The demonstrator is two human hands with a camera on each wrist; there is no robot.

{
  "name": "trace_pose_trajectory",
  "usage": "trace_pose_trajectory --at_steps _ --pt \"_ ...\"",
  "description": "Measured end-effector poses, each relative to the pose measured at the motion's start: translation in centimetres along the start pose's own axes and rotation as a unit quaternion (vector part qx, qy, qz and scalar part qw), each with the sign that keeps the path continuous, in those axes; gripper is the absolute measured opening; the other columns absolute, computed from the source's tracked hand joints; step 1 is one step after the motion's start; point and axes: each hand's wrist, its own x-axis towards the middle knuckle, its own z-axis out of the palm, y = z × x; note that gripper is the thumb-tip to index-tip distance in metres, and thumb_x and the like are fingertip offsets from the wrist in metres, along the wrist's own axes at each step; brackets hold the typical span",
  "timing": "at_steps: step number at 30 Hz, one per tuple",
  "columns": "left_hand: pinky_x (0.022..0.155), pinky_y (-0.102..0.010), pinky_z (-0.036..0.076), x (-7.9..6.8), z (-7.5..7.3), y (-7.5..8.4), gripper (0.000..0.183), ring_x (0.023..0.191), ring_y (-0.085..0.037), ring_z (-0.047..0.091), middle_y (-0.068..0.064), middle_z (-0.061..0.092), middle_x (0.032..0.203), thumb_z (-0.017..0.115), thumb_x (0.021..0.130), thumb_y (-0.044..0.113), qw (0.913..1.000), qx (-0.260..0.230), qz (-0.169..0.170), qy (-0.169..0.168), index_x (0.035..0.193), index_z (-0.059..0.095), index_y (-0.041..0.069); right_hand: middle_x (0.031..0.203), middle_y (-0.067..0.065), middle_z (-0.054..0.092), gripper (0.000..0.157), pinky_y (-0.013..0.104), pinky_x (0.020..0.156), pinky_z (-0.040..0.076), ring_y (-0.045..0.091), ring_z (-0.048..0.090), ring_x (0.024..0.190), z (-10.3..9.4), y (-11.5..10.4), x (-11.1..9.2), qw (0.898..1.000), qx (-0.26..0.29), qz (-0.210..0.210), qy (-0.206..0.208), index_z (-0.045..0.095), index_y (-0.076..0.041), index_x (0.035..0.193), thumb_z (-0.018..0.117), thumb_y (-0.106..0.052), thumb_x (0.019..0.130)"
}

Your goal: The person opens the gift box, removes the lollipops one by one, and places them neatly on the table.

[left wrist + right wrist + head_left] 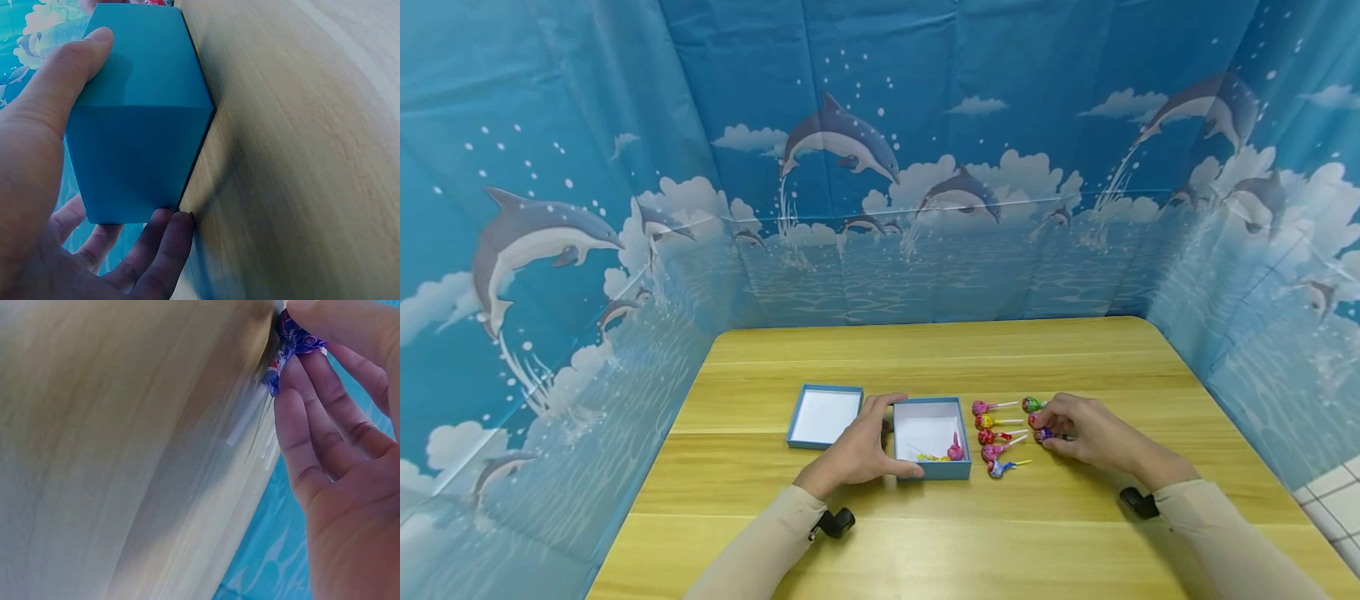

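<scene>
A blue box (946, 471) with a white inside stands on the table, its top uncovered. My left hand (857, 450) grips it from the left, thumb on the near wall and fingers at the far side, as the left wrist view also shows. Inside lie a pink lollipop (955, 452) and a yellow-wrapped one (931, 457). My right hand (1093, 431) pinches a purple-blue lollipop (291, 345) between thumb and fingers, close over the table. Its white stick (247, 415) points away from the palm. Beside that hand lie a green lollipop (1032, 405) and a red one (1034, 419), partly hidden by the fingers.
A column of several lollipops, among them a yellow one (985, 422) and a light-blue one (996, 468), lies right of the box. The box lid (825, 417) rests left of it, white inside up. A dolphin-print curtain (880, 250) surrounds the wooden table (970, 542).
</scene>
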Motion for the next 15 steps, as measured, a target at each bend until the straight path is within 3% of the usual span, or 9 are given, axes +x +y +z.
trace_pose_trajectory --at_steps 15 --pt "0.118 -0.058 0.058 0.05 0.05 -0.07 0.119 0.14 -0.03 0.064 -0.015 0.045 0.171 0.102 0.091 0.054 1.0 -0.002 0.003 0.002 0.183 0.033 0.024 0.115 -0.004 0.076 0.031 0.032 0.084 0.07 0.009 0.076 0.097 0.16 0.23 -0.24 0.999 -0.005 -0.021 0.029 0.082 -0.016 0.121 0.096 -0.005 0.096"
